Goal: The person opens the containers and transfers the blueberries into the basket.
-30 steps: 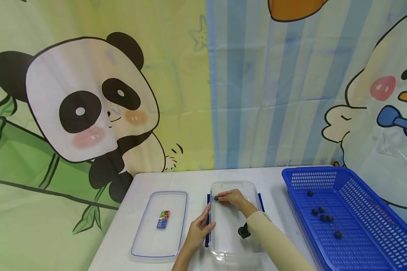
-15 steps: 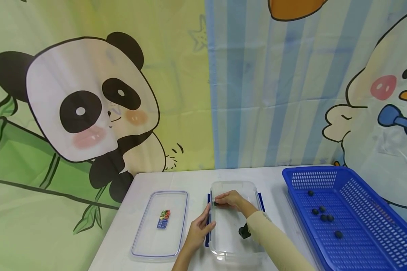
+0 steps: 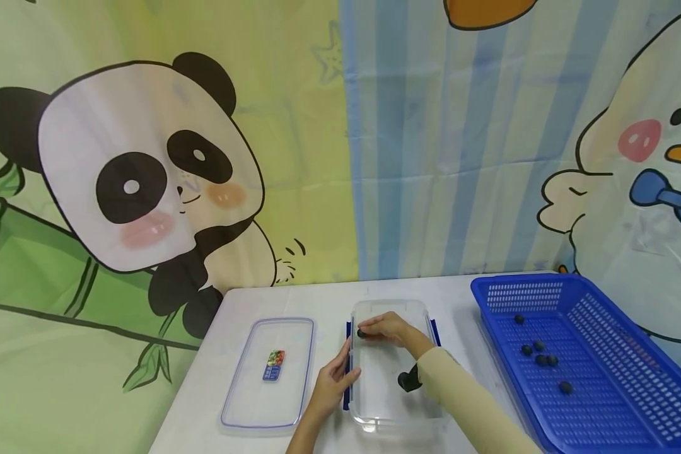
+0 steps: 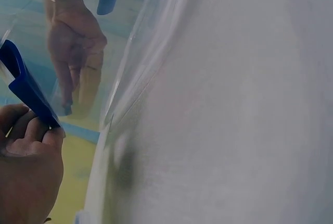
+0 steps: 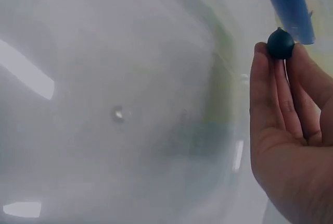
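Note:
A clear plastic food container [image 3: 383, 410] with blue side latches stands on the table, its top uncovered. My left hand [image 3: 330, 381] grips its left side, with the fingers at the blue latch [image 4: 31, 91] and the thumb at the rim. Over the far left corner of the container is my right hand [image 3: 387, 328]. It pinches a small dark blueberry [image 5: 281, 44] between thumb and fingertips, and a little nub on the berry points away from the hand. The palm partly hides the berry in the head view.
A clear lid [image 3: 250, 403] with a blue seal and a fruit label lies to the left. At the right stands a blue perforated basket [image 3: 596, 410] with several more blueberries [image 3: 541, 360]. A patterned curtain [image 3: 295, 189] hangs behind the table.
My right hand shifts the pinched blueberry slightly toward me along the left rim, then back toward the far corner. My left hand keeps its place on the container; the head view tilts a little.

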Available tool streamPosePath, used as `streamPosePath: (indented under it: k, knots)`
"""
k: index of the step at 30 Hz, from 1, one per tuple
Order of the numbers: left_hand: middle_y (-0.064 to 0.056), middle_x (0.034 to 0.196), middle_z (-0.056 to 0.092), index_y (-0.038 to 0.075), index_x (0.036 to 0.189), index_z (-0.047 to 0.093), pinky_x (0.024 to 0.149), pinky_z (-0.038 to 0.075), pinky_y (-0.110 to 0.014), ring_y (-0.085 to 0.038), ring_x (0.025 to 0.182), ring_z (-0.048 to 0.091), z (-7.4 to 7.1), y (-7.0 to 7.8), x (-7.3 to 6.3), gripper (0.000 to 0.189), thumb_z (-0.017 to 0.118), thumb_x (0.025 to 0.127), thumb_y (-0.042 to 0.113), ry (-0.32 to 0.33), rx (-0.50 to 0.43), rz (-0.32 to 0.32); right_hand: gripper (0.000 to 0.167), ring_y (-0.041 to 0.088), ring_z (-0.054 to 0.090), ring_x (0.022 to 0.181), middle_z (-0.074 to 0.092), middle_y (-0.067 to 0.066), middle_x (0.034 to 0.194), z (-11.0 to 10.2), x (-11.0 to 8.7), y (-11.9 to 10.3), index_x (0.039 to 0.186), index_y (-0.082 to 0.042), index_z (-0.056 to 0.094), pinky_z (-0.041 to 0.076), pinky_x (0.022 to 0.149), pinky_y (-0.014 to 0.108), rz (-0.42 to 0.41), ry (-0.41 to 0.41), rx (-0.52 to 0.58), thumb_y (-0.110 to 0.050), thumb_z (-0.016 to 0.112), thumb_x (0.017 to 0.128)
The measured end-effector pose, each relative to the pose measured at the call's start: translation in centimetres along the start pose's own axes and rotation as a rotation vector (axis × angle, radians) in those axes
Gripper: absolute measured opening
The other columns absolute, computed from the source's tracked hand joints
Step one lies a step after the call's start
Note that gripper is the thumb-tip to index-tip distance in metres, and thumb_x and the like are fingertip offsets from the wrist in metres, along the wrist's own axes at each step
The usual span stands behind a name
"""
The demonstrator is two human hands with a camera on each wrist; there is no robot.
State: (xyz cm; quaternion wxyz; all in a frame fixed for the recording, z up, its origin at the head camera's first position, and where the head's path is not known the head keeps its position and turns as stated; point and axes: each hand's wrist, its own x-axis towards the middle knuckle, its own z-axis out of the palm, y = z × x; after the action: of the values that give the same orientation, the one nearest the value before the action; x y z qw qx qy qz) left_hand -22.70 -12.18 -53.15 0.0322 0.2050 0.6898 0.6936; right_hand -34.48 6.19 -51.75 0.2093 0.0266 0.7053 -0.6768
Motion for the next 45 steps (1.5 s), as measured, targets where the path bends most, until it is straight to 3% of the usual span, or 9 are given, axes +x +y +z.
streamPosePath:
  k: [6, 11, 16, 20, 26, 32, 36, 42, 45]
  knots:
    - [-0.021, 0.147, 0.018, -0.008, 0.14, 0.026, 0.105, 0.023, -0.021, -0.034, 0.133, 0.02, 0.1, -0.1, -0.1, 0.061, 0.058, 0.089, 0.002, 0.008, 0.015, 0.025, 0.03, 0.022, 0.065, 0.092, 0.066, 0.015, 0.103, -2.1, -1.9, -3.1, 0.115, 0.011, 0.058, 0.053, 0.085, 0.034, -0.038, -0.112, 0.082, 0.001, 0.059, 0.087]
    - [-0.021, 0.148, 0.018, -0.007, 0.14, 0.027, 0.105, 0.023, -0.022, -0.034, 0.133, 0.02, 0.1, -0.1, 0.0, 0.063, 0.06, 0.088, 0.004, 0.008, -0.008, 0.019, 0.033, 0.02, 0.064, 0.095, 0.066, 0.012, 0.104, -6.4, -4.6, -6.0, 0.121, 0.011, 0.053, 0.048, 0.092, 0.036, -0.088, -0.176, 0.121, -0.001, 0.055, 0.091]
    - [-0.021, 0.148, 0.018, -0.008, 0.14, 0.027, 0.104, 0.023, -0.022, -0.034, 0.133, 0.02, 0.1, -0.3, -0.1, 0.064, 0.061, 0.088, 0.005, 0.008, -0.019, 0.013, 0.035, 0.02, 0.062, 0.1, 0.064, 0.014, 0.109, -10.8, -7.7, -6.9, 0.125, 0.012, 0.049, 0.039, 0.099, 0.042, -0.11, -0.215, 0.141, -0.001, 0.052, 0.093]
    - [-0.02, 0.147, 0.018, -0.007, 0.139, 0.027, 0.104, 0.024, -0.02, -0.033, 0.133, 0.02, 0.1, -0.5, -0.4, 0.063, 0.061, 0.088, 0.006, 0.011, -0.018, -0.001, 0.033, 0.022, 0.061, 0.102, 0.063, 0.015, 0.111, -13.8, -10.1, -6.4, 0.124, 0.01, 0.051, 0.037, 0.1, 0.044, -0.119, -0.22, 0.122, -0.002, 0.052, 0.093]
    - [-0.021, 0.147, 0.02, -0.008, 0.139, 0.028, 0.103, 0.024, -0.019, -0.036, 0.131, 0.02, 0.0, -0.5, -0.4, 0.061, 0.06, 0.088, 0.003, 0.017, -0.008, 0.026, 0.026, 0.02, 0.06, 0.104, 0.063, 0.011, 0.111, -19.2, -13.8, -5.6, 0.117, 0.001, 0.061, 0.042, 0.098, 0.039, -0.136, -0.204, 0.098, -0.002, 0.048, 0.095]
    - [-0.021, 0.147, 0.02, -0.007, 0.139, 0.028, 0.103, 0.024, -0.016, -0.034, 0.132, 0.02, -0.1, -0.3, -0.2, 0.061, 0.06, 0.087, 0.001, 0.031, -0.031, 0.018, 0.033, 0.018, 0.06, 0.106, 0.063, 0.005, 0.114, -25.9, -16.8, -4.3, 0.111, -0.011, 0.067, 0.045, 0.096, 0.034, -0.129, -0.208, 0.214, 0.001, 0.039, 0.098]
    - [-0.019, 0.148, 0.019, -0.007, 0.14, 0.028, 0.104, 0.023, -0.017, -0.031, 0.133, 0.02, 0.0, -0.2, -0.1, 0.062, 0.06, 0.087, 0.001, 0.024, -0.048, 0.002, 0.037, 0.018, 0.06, 0.105, 0.063, 0.003, 0.112, -29.6, -18.2, -2.5, 0.109, -0.013, 0.068, 0.047, 0.094, 0.032, -0.11, -0.177, 0.284, 0.002, 0.035, 0.098]
    - [-0.017, 0.148, 0.019, -0.006, 0.14, 0.027, 0.104, 0.022, -0.019, -0.03, 0.133, 0.021, 0.0, -0.1, -0.1, 0.062, 0.06, 0.087, 0.001, 0.024, -0.045, -0.015, 0.036, 0.017, 0.061, 0.102, 0.064, 0.003, 0.109, -32.7, -18.8, 0.7, 0.107, -0.014, 0.069, 0.047, 0.094, 0.034, -0.067, -0.125, 0.275, 0.001, 0.037, 0.098]
    - [-0.018, 0.148, 0.018, -0.007, 0.14, 0.027, 0.104, 0.022, -0.018, -0.03, 0.134, 0.02, 0.0, 0.0, -0.1, 0.062, 0.059, 0.088, 0.0, 0.019, -0.056, -0.02, 0.032, 0.016, 0.062, 0.1, 0.063, 0.0, 0.107, -33.6, -19.0, 2.1, 0.105, -0.015, 0.07, 0.043, 0.098, 0.038, -0.037, -0.053, 0.218, 0.0, 0.042, 0.097]
